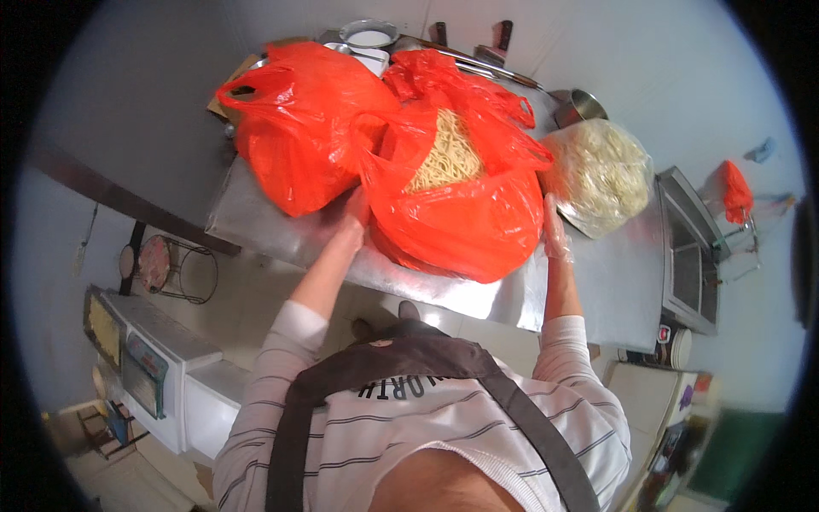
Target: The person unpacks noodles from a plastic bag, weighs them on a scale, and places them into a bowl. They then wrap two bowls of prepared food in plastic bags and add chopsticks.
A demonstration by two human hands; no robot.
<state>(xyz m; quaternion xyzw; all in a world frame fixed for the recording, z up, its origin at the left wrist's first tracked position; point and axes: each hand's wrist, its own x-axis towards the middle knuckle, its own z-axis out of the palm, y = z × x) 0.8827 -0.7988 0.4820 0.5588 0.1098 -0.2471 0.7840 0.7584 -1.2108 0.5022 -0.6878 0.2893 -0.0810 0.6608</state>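
An open red plastic bag (461,224) full of noodles (448,157) sits on the stainless steel table (288,240). My left hand (358,211) is at the bag's left side, its fingers partly hidden between this bag and a second red plastic bag (307,128). At the right side is my right hand (556,230), in a clear plastic glove, with its palm against or close beside the noodle bag; whether it grips the plastic cannot be told. Just right of that hand lies a clear plastic bag of pale food (598,176), perhaps noodles.
Along the wall stand a metal bowl (369,33) with white contents, a cleaver (496,48), long metal utensils (486,64) and a steel pot (579,109). A metal sink (691,256) adjoins the table's right end. A round stool (155,264) stands on the floor at left.
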